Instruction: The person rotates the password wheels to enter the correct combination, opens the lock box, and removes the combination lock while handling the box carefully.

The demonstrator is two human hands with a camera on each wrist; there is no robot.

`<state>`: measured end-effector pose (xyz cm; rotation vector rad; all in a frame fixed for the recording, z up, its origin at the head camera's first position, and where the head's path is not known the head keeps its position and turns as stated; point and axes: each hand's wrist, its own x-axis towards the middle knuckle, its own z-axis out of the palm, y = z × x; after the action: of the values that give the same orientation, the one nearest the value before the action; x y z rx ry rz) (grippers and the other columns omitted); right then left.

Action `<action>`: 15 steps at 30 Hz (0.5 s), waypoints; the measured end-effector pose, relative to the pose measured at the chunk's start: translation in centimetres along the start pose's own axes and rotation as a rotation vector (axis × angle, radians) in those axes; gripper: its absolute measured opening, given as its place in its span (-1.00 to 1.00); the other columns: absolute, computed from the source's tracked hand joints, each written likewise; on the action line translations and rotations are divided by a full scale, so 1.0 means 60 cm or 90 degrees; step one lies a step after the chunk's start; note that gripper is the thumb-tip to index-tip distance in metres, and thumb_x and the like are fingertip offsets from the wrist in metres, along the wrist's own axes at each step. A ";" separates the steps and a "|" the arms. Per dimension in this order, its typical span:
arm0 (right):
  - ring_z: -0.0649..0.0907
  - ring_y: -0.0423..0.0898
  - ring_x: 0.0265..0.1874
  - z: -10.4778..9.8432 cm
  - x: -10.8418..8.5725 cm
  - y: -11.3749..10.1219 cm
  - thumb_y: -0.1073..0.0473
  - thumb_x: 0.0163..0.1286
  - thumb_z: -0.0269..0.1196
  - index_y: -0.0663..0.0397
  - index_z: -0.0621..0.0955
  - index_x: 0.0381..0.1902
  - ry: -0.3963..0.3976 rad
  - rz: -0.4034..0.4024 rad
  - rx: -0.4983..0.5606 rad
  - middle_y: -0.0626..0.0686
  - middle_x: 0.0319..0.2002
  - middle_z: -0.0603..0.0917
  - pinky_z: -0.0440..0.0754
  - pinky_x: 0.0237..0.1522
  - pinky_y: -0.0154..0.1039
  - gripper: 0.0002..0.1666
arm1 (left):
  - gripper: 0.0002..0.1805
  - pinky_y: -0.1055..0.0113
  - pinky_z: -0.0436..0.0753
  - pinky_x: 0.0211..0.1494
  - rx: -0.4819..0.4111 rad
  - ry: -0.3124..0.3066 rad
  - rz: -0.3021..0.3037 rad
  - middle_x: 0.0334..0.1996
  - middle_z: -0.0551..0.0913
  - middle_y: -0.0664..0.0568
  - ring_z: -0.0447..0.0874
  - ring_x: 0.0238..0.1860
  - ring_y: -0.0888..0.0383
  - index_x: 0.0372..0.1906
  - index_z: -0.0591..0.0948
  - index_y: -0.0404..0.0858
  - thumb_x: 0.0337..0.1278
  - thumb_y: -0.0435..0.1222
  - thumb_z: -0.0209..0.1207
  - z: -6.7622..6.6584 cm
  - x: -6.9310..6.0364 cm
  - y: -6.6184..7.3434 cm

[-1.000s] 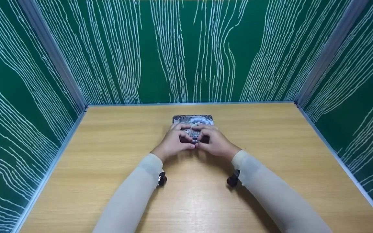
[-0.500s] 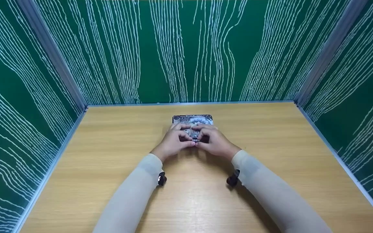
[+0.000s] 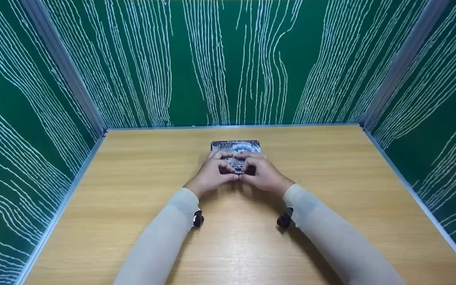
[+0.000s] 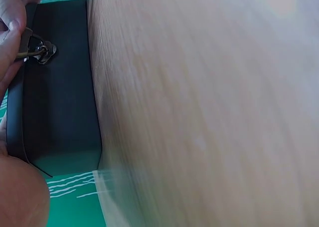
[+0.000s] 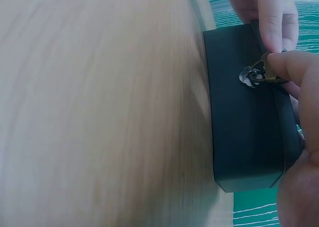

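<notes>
A small dark box (image 3: 236, 146) with a patterned lid sits on the table, its plain black front seen in the left wrist view (image 4: 62, 97). On that front is a silvery metal plate (image 5: 247, 77) with a bronze-coloured clasp (image 5: 270, 70) at the lid's edge. My left hand (image 3: 214, 172) and right hand (image 3: 263, 172) meet at the clasp, thumbs side by side. Each pinches it between thumb and index finger, while other fingers rest on the lid. Fingers partly hide the clasp, so its exact fastening cannot be made out.
The box stands toward the back of a wooden table (image 3: 236, 237). Green walls (image 3: 307, 47) with white wavy lines rise behind it and at both sides. A small dark wrist camera (image 3: 284, 219) hangs under each sleeve.
Hands and box stay in place; only the thumbs shift very slightly at the clasp.
</notes>
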<state>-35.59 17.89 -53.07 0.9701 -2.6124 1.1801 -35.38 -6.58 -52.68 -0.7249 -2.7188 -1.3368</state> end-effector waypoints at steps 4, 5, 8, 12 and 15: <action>0.55 0.27 0.62 0.000 0.000 -0.002 0.22 0.41 0.60 0.00 0.73 -0.25 0.000 0.000 0.001 0.09 0.51 0.72 0.26 0.77 0.38 -0.80 | -0.85 -0.14 0.13 0.89 0.004 0.004 0.002 0.54 0.63 0.05 0.30 0.72 -0.13 -0.25 0.91 -0.12 0.26 -0.16 0.66 0.001 0.002 -0.001; 0.54 0.27 0.63 0.000 0.000 -0.001 0.22 0.42 0.60 -0.01 0.73 -0.25 -0.001 0.000 -0.001 0.09 0.51 0.72 0.26 0.77 0.38 -0.81 | -0.84 -0.14 0.14 0.89 0.006 0.005 0.002 0.54 0.63 0.05 0.30 0.72 -0.13 -0.25 0.91 -0.12 0.27 -0.15 0.65 0.002 0.002 -0.002; 0.53 0.28 0.64 0.000 -0.001 -0.001 0.20 0.43 0.59 -0.04 0.74 -0.25 0.001 0.001 -0.005 0.08 0.52 0.71 0.25 0.77 0.39 -0.82 | -0.83 -0.13 0.16 0.88 0.012 0.007 0.004 0.54 0.64 0.04 0.30 0.72 -0.13 -0.26 0.92 -0.12 0.28 -0.13 0.65 0.002 0.002 -0.003; 0.51 0.28 0.66 0.001 -0.001 0.000 0.20 0.43 0.58 -0.05 0.74 -0.25 0.003 0.003 -0.008 0.06 0.54 0.70 0.24 0.78 0.40 -0.83 | -0.82 -0.12 0.17 0.88 0.016 0.009 0.007 0.53 0.65 0.04 0.31 0.71 -0.13 -0.26 0.91 -0.13 0.28 -0.12 0.64 0.001 0.003 -0.003; 0.51 0.28 0.66 0.001 -0.001 0.001 0.20 0.43 0.58 -0.03 0.74 -0.24 0.003 0.003 -0.007 0.06 0.54 0.70 0.23 0.79 0.39 -0.83 | -0.82 -0.12 0.17 0.88 0.017 0.009 0.009 0.53 0.65 0.04 0.31 0.71 -0.13 -0.26 0.91 -0.13 0.29 -0.11 0.64 0.001 0.003 -0.004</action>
<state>-35.54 17.89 -53.17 0.9581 -2.6172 1.1655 -35.63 -6.59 -52.85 -0.7289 -2.7099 -1.2962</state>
